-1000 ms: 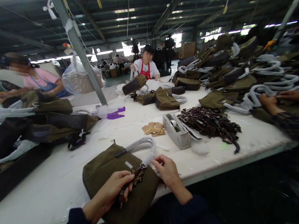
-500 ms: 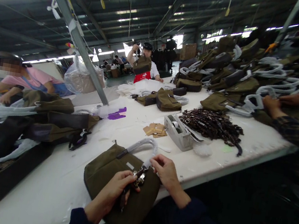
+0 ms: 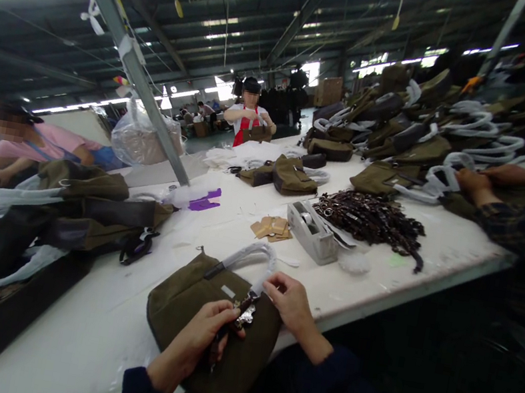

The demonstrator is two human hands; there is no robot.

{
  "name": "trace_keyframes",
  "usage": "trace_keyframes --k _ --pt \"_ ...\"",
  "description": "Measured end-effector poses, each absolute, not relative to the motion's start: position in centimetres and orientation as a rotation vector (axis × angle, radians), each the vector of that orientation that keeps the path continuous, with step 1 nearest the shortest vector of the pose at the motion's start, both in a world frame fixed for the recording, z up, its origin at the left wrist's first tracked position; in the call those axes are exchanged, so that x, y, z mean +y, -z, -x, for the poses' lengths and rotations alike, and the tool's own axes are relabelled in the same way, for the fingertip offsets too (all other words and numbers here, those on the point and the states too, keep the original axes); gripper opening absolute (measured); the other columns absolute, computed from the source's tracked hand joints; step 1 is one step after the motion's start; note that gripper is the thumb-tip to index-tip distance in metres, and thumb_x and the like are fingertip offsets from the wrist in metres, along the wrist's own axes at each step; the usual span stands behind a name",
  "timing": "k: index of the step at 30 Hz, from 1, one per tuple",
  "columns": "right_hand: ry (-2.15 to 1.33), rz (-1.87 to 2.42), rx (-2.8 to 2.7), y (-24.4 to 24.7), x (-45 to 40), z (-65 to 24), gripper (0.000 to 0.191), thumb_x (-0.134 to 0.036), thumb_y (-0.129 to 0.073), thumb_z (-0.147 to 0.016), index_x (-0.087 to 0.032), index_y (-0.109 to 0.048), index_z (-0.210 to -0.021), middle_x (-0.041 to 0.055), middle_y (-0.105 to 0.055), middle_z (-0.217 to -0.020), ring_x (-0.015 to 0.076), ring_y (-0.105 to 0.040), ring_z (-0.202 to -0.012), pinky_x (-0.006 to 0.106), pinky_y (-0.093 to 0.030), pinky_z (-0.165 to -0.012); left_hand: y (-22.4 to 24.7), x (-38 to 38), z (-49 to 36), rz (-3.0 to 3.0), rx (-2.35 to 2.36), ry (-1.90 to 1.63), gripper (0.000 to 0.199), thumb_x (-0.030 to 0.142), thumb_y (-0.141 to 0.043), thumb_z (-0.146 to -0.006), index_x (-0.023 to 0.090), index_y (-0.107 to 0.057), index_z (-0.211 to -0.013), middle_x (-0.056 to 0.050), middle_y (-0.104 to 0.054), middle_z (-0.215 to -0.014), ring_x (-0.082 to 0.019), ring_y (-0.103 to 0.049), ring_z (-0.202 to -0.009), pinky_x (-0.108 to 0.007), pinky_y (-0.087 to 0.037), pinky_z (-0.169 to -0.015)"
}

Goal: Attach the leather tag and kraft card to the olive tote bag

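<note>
An olive-green bag point(image 3: 187, 305) lies at the table's near edge, its handle point(image 3: 252, 254) wrapped in whitish material and arching up. My left hand point(image 3: 201, 331) is closed on a dark brown strap point(image 3: 217, 344) with shiny metal parts, over the front of the bag. At the base of the wrapped handle, my right hand point(image 3: 292, 302) pinches with thumb and forefinger; the wrapping there is between or against its fingertips. A small light label point(image 3: 228, 292) shows on the bag. My left fingers hide part of the strap.
On the white table point(image 3: 116, 306) are a tape dispenser point(image 3: 312, 232), brown cards point(image 3: 271, 228) and a heap of dark straps point(image 3: 373, 219). Bags are piled left point(image 3: 81, 212) and right point(image 3: 424, 144). A person's hands point(image 3: 478, 184) work at the right; other people are at the left and back.
My hands have barely moved; the metal parts by my left hand have turned slightly. The person at the back has lowered a bag, and the person at the left has leaned further left.
</note>
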State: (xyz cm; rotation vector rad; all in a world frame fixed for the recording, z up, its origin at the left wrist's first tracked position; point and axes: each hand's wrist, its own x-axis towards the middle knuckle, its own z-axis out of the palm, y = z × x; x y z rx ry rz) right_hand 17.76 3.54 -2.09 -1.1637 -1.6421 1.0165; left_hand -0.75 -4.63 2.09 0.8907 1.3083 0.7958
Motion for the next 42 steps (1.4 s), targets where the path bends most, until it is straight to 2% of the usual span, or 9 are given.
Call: trace_keyframes --k 6,10,19,26,35,37,39,40,42 --pt "-0.654 1.022 -2.135 0.5 -1.0 -16.2 0.008 -0.021 -0.060 -0.091 -0.021 -0.066 -0.086 0.0022 -0.064 -0.091 0.0157 -0.061 -0.080 0.025 -0.045 -0.071 -2.5 -4.7 0.6 -0.947 1.293 -0.807 0.037 0.053 -0.061 -0.083 0.017 -0.060 -0.082 0.003 -0.059 -0.048 -0.007 -0.040 -0.031 -0.017 -0.033 -0.031" --pt "-0.481 1.002 -2.260 1.1 -1.9 -15.4 0.006 -0.022 -0.060 -0.092 -0.021 -0.066 -0.092 0.0035 -0.065 -0.094 0.0175 -0.062 -0.087 0.025 -0.048 -0.072 -2.4 -4.8 0.6 -0.943 1.333 -0.800 0.051 0.065 -0.050 -0.086 0.017 -0.060 -0.073 0.003 -0.051 -0.038 -0.008 -0.040 -0.030 -0.018 -0.033 -0.033" --pt "-0.440 0.858 -2.332 1.5 -2.2 -15.5 0.014 -0.014 -0.058 -0.090 -0.021 -0.066 -0.100 0.0048 -0.066 -0.097 0.0190 -0.063 -0.090 0.026 -0.050 -0.075 -0.7 -4.7 0.8 -0.943 1.272 -0.846 0.045 0.061 -0.064 -0.079 0.016 -0.056 -0.080 0.008 -0.046 -0.034 -0.006 -0.034 -0.026 -0.015 -0.029 -0.029" --pt "-0.689 0.909 -2.108 -5.0 5.0 -15.6 0.005 -0.021 -0.062 -0.089 -0.021 -0.066 -0.086 -0.0002 -0.065 -0.083 0.0145 -0.059 -0.075 0.026 -0.044 -0.070 -0.1 -4.3 1.0 -0.925 1.239 -0.857 0.043 0.057 -0.065 -0.079 0.016 -0.053 -0.083 -0.007 -0.073 -0.072 -0.003 -0.040 -0.028 -0.015 -0.023 -0.027" --pt "-0.554 0.473 -2.599 -6.2 11.8 0.3 0.020 -0.023 -0.062 -0.089 -0.023 -0.072 -0.107 0.0072 -0.068 -0.110 0.0217 -0.059 -0.103 0.033 -0.044 -0.092 0.1 -4.0 0.9 -0.823 1.245 -0.870 0.041 0.054 -0.066 -0.072 0.014 -0.060 -0.078 -0.007 -0.070 -0.061 -0.007 -0.039 -0.026 -0.021 -0.024 -0.027" --pt "-0.542 0.321 -2.761 -5.1 11.3 4.6 0.022 -0.024 -0.061 -0.090 -0.025 -0.073 -0.108 0.0077 -0.066 -0.119 0.0233 -0.058 -0.110 0.035 -0.044 -0.096 -0.1 -4.0 1.0 -0.830 1.247 -0.937 0.041 0.053 -0.068 -0.071 0.012 -0.064 -0.075 -0.011 -0.072 -0.066 -0.011 -0.050 -0.035 -0.023 -0.035 -0.035" --pt "-0.543 0.262 -2.908 -4.1 10.6 8.2 0.020 -0.025 -0.063 -0.088 -0.026 -0.075 -0.103 0.0078 -0.068 -0.117 0.0244 -0.061 -0.107 0.035 -0.047 -0.091 0.0 -4.1 1.2 -0.824 1.294 -1.084 0.041 0.049 -0.074 -0.068 0.013 -0.068 -0.085 -0.015 -0.076 -0.087 -0.021 -0.068 -0.065 -0.029 -0.053 -0.060" --pt "-0.551 0.252 -2.968 -3.7 10.3 9.6 0.017 -0.025 -0.065 -0.086 -0.025 -0.076 -0.098 0.0073 -0.070 -0.111 0.0240 -0.063 -0.102 0.034 -0.050 -0.086 0.1 -4.2 1.3 -0.831 1.323 -1.149 0.044 0.047 -0.078 -0.066 0.013 -0.069 -0.094 -0.016 -0.075 -0.102 -0.027 -0.069 -0.088 -0.033 -0.054 -0.079" --pt "-0.563 0.238 -3.050 -2.8 9.7 11.7 0.011 -0.022 -0.071 -0.080 -0.024 -0.077 -0.088 0.0056 -0.074 -0.095 0.0220 -0.067 -0.090 0.029 -0.052 -0.076 0.6 -4.6 1.8 -0.832 1.344 -1.177 0.056 0.043 -0.082 -0.063 0.015 -0.067 -0.109 -0.017 -0.066 -0.127 -0.033 -0.053 -0.125 -0.037 -0.039 -0.110"
